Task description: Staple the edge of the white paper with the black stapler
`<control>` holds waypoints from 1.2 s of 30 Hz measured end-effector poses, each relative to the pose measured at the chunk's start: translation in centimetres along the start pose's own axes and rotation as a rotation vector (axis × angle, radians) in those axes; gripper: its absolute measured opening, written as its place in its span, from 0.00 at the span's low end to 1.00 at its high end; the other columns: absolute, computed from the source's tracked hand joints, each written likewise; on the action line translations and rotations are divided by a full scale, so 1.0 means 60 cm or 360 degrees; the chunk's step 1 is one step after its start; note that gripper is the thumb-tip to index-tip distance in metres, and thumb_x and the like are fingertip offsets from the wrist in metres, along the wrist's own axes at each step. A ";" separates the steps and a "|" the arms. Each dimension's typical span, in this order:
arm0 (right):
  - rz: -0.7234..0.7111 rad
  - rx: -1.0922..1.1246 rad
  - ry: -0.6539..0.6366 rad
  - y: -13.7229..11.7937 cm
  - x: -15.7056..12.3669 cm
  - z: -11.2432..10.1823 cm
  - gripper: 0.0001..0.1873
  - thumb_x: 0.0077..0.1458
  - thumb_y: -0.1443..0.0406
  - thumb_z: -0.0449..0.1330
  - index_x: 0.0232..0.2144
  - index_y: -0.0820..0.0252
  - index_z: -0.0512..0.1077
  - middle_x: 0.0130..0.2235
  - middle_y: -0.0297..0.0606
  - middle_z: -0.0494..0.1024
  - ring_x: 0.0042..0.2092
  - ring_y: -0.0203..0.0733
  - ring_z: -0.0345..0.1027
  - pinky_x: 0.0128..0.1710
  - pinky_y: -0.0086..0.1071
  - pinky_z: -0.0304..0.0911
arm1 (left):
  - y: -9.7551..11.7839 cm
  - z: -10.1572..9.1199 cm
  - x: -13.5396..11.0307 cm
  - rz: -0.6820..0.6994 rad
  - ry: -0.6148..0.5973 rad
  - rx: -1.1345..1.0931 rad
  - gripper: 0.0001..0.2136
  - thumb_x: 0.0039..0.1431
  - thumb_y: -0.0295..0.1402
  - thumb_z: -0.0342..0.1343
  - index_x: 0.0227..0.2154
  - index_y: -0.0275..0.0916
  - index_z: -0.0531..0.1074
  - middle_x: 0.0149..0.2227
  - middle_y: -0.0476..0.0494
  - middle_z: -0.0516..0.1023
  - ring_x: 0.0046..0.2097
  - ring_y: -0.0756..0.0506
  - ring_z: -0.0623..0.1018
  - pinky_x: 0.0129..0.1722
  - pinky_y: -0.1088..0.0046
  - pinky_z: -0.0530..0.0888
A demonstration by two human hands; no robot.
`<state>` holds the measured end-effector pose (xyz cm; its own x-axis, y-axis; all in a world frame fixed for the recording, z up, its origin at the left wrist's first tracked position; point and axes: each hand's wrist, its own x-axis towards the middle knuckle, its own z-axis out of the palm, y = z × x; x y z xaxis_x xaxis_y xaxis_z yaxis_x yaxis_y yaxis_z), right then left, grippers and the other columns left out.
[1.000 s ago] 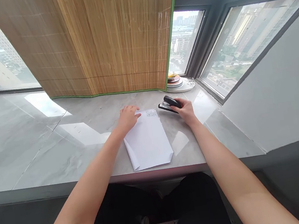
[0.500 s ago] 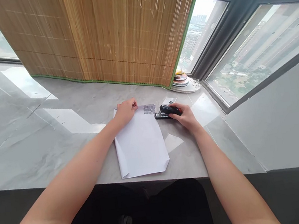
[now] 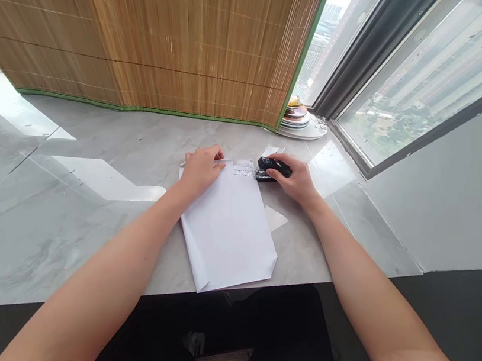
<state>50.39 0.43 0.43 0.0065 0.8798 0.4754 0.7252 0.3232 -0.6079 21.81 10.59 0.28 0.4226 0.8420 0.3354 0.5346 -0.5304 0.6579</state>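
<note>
Left hand (image 3: 203, 169) on white rectangular paper (image 3: 230, 230) at its 11 o'clock, grip unclear; right hand (image 3: 299, 178) grasps elongated black stapler (image 3: 276, 165) at paper's 1 o'clock edge.

My feed shows white paper (image 3: 230, 230), black stapler (image 3: 273, 163) beside the paper, grey-marbled counter (image 3: 128, 142) under the paper, tan, striped, green-edged blind (image 3: 159, 48) beyond the paper
</note>
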 end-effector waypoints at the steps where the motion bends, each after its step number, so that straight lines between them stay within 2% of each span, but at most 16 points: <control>1: -0.0009 -0.0026 0.0019 -0.002 0.000 0.002 0.15 0.63 0.55 0.67 0.50 0.51 0.82 0.49 0.41 0.86 0.52 0.56 0.79 0.59 0.54 0.72 | 0.005 0.001 -0.001 0.0067 0.0014 0.0046 0.05 0.63 0.27 0.65 0.40 0.42 0.79 0.46 0.39 0.84 0.55 0.31 0.79 0.63 0.45 0.65; 3: -0.0012 -0.0052 0.0029 -0.003 0.001 0.005 0.14 0.64 0.57 0.66 0.50 0.51 0.81 0.49 0.41 0.87 0.51 0.56 0.80 0.59 0.54 0.73 | 0.016 0.001 -0.005 0.0266 -0.0049 0.0070 0.04 0.66 0.30 0.63 0.43 0.42 0.80 0.51 0.37 0.83 0.58 0.31 0.77 0.64 0.47 0.66; 6: -0.0020 -0.0065 0.0033 -0.002 0.000 0.006 0.13 0.63 0.58 0.66 0.49 0.51 0.81 0.49 0.41 0.87 0.51 0.56 0.80 0.58 0.54 0.73 | 0.024 0.001 -0.014 0.0586 -0.0373 -0.0050 0.08 0.70 0.38 0.63 0.46 0.44 0.83 0.54 0.39 0.83 0.58 0.33 0.79 0.66 0.50 0.66; 8: -0.0027 -0.0056 0.0042 -0.002 0.000 0.006 0.13 0.63 0.58 0.66 0.49 0.51 0.81 0.49 0.42 0.87 0.50 0.56 0.80 0.58 0.53 0.74 | 0.023 0.004 -0.019 0.0710 -0.0525 -0.0153 0.12 0.67 0.43 0.67 0.50 0.49 0.85 0.59 0.40 0.82 0.61 0.33 0.78 0.69 0.49 0.65; 11: -0.0039 -0.0051 0.0054 -0.003 -0.001 0.006 0.13 0.63 0.58 0.65 0.49 0.52 0.81 0.49 0.42 0.87 0.51 0.56 0.80 0.57 0.53 0.74 | 0.017 0.011 -0.023 0.0758 -0.0624 -0.0239 0.19 0.63 0.48 0.70 0.56 0.55 0.84 0.65 0.43 0.80 0.69 0.31 0.74 0.73 0.47 0.60; 15: -0.0060 -0.0050 0.0056 -0.005 -0.001 0.005 0.14 0.64 0.59 0.65 0.51 0.51 0.81 0.49 0.42 0.86 0.51 0.56 0.80 0.57 0.53 0.75 | 0.011 0.023 -0.022 0.0684 -0.0769 -0.0213 0.25 0.58 0.53 0.74 0.57 0.58 0.83 0.69 0.45 0.77 0.74 0.28 0.68 0.76 0.42 0.55; 19: -0.0109 -0.0031 -0.0003 -0.007 -0.001 0.005 0.19 0.66 0.60 0.62 0.57 0.49 0.82 0.49 0.41 0.85 0.52 0.55 0.78 0.59 0.54 0.75 | 0.006 0.035 -0.019 0.0620 -0.0778 -0.0199 0.25 0.57 0.55 0.73 0.57 0.60 0.83 0.71 0.48 0.75 0.76 0.28 0.66 0.76 0.41 0.54; 27: -0.0150 -0.0051 -0.0041 -0.008 -0.001 0.012 0.22 0.68 0.62 0.61 0.61 0.44 0.82 0.49 0.42 0.83 0.51 0.55 0.77 0.60 0.55 0.73 | 0.010 0.035 -0.020 0.0696 -0.0759 -0.0155 0.25 0.60 0.50 0.73 0.60 0.60 0.82 0.72 0.46 0.74 0.76 0.27 0.65 0.78 0.36 0.42; 33: -0.0124 -0.0105 -0.0030 -0.008 -0.004 0.018 0.23 0.68 0.62 0.61 0.61 0.42 0.82 0.50 0.42 0.82 0.53 0.57 0.75 0.63 0.59 0.70 | 0.016 0.036 -0.021 0.0608 -0.0691 -0.0190 0.25 0.55 0.50 0.76 0.56 0.58 0.83 0.71 0.43 0.75 0.74 0.26 0.68 0.77 0.34 0.45; 36: -0.0117 -0.0112 -0.0027 -0.006 -0.005 0.021 0.22 0.69 0.62 0.61 0.61 0.40 0.82 0.50 0.42 0.82 0.53 0.57 0.74 0.64 0.59 0.69 | 0.015 0.036 -0.021 0.0649 -0.0734 -0.0136 0.25 0.58 0.50 0.74 0.58 0.58 0.82 0.72 0.44 0.73 0.75 0.26 0.66 0.77 0.34 0.45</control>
<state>49.25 0.49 -0.26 -0.0597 0.8607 0.5056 0.7700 0.3620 -0.5254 23.34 8.85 -0.99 0.8633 0.4337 0.2581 0.2110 -0.7748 0.5960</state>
